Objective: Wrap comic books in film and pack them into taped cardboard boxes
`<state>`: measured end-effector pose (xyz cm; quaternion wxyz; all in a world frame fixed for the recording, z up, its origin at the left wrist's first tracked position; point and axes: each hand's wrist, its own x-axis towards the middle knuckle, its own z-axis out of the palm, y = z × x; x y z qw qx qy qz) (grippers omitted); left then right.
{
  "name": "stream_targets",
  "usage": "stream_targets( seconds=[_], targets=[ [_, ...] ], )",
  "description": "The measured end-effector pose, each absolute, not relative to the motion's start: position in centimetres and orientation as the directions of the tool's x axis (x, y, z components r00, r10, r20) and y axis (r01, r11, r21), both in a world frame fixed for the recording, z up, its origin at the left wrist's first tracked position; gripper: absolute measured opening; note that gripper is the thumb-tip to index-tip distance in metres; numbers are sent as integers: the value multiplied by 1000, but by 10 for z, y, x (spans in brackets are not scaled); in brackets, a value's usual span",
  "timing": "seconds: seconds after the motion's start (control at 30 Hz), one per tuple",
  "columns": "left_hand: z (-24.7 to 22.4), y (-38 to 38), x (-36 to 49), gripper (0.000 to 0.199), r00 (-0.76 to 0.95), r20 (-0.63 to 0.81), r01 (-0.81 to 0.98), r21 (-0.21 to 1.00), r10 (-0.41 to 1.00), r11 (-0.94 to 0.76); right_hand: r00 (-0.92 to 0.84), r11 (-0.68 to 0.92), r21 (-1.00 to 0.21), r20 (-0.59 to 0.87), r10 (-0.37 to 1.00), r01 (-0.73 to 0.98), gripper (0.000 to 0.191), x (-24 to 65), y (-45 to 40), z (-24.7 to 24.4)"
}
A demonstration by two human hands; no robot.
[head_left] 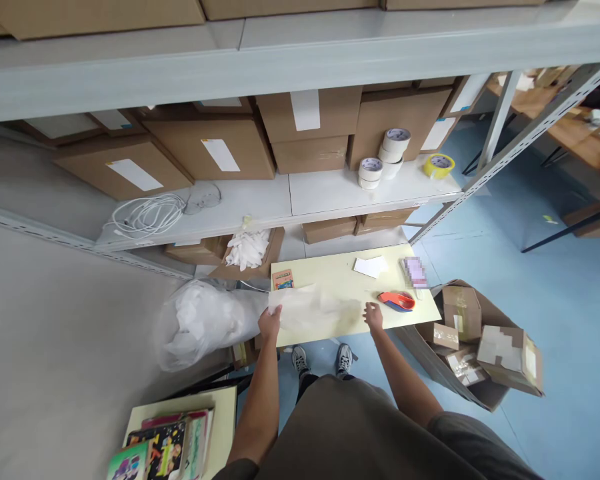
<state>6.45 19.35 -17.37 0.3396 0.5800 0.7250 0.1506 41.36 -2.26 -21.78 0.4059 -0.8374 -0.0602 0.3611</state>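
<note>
A thin white translucent sheet [300, 305] stretches over a pale yellow tabletop [337, 270], its right part smeared by motion. At its left end, my left hand [270, 322] is closed on the edge. My right hand [373, 315] is near the sheet's right end, fingers apart and slightly curled, with nothing visible in them. Just right of that hand lies an orange and blue tool with a looped handle [397, 301]. A small colourful booklet [283, 279] sits at the table's left, white paper slips [371, 267] toward the back, and a pinkish blurred packet [414, 272] at the right.
Shelves ahead hold cardboard boxes [310, 123], white tape rolls [370, 172], yellow tape [439, 165] and coiled white cable [147, 215]. A large clear plastic bag [200, 323] bulges at left. Bottom left are stacked books [173, 447]. A bin [420, 353] of cartons stands right.
</note>
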Motion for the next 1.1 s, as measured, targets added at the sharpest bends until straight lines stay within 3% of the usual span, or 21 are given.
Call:
stream_targets(
  seconds=[0.07, 0.2, 0.27, 0.37, 0.6, 0.77, 0.9, 0.97, 1.1],
  targets=[
    [-179, 196, 61, 35, -70, -338, 754, 598, 938, 272, 813, -746, -666, -445, 376, -19, 46, 434, -33, -216],
    [-192, 197, 56, 35, -19, -325, 749, 622, 946, 228, 844, -861, -357, -266, 466, 363, 59, 470, -57, -217],
    [-198, 197, 57, 33, 4, -327, 735, 642, 945, 219, 818, -862, -261, -286, 500, 435, 62, 481, -62, -218],
    [-202, 197, 59, 31, 52, -340, 736, 649, 939, 194, 830, -886, -211, -312, 462, 414, 62, 494, -58, -219],
    [-200, 197, 69, 30, 109, -338, 735, 661, 935, 154, 904, -926, -365, -356, 235, 97, 44, 514, -49, -216],
    [-198, 193, 86, 31, 120, -355, 715, 679, 927, 167, 897, -949, -298, -383, 222, 108, 53, 517, -43, -204],
    [-204, 188, 99, 36, 104, -373, 750, 638, 922, 174, 959, -924, -374, -227, 171, 76, 59, 505, -36, -182],
    [-208, 185, 105, 37, 97, -385, 771, 612, 918, 176, 964, -847, -513, -126, 233, 138, 48, 481, -35, -171],
    [-217, 178, 114, 37, 48, -398, 797, 568, 916, 205, 765, -542, -756, -84, 638, 368, 33, 396, -36, -167]
  ],
)
